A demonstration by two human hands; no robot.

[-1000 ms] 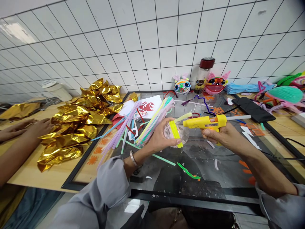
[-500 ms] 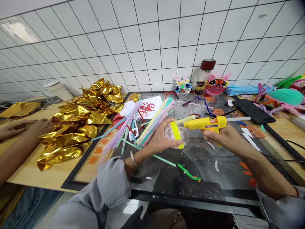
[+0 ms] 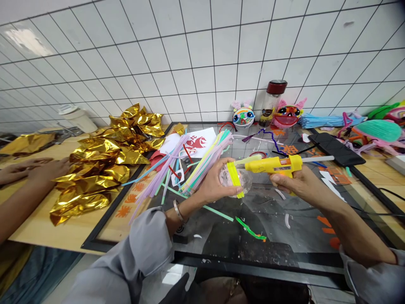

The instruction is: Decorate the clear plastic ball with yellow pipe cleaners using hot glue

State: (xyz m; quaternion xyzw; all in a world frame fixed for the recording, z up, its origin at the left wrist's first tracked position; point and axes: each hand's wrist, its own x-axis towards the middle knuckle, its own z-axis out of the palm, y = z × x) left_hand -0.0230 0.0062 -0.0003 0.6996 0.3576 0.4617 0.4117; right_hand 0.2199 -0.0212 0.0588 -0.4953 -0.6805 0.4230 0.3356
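Note:
My left hand [image 3: 215,182] is closed around a clear, rounded plastic piece [image 3: 247,182] with yellow pipe cleaner strips [image 3: 234,177] wrapped over its middle. A yellow hot glue gun [image 3: 272,165] is gripped in my right hand [image 3: 289,180], its nozzle end pointing left at the plastic piece. A white glue stick [image 3: 318,159] juts from the gun's back. One loose pale yellow strip [image 3: 253,158] extends right behind the gun's nozzle. Whether the nozzle touches the piece I cannot tell. Below my hands a short green pipe cleaner [image 3: 251,230] lies on the dark glass mat.
Bundled pastel pipe cleaners [image 3: 207,160] lie beyond my left hand. Crumpled gold foil [image 3: 101,156] covers the left side, near another person's hands [image 3: 38,169]. A glass bottle [image 3: 270,103], small decorated animal faces [image 3: 243,115] and a black phone [image 3: 337,148] lie farther back. A cord trails right.
The glue gun has shifted very slightly right in my right hand's grip. My left hand and the plastic piece stay almost where they were.

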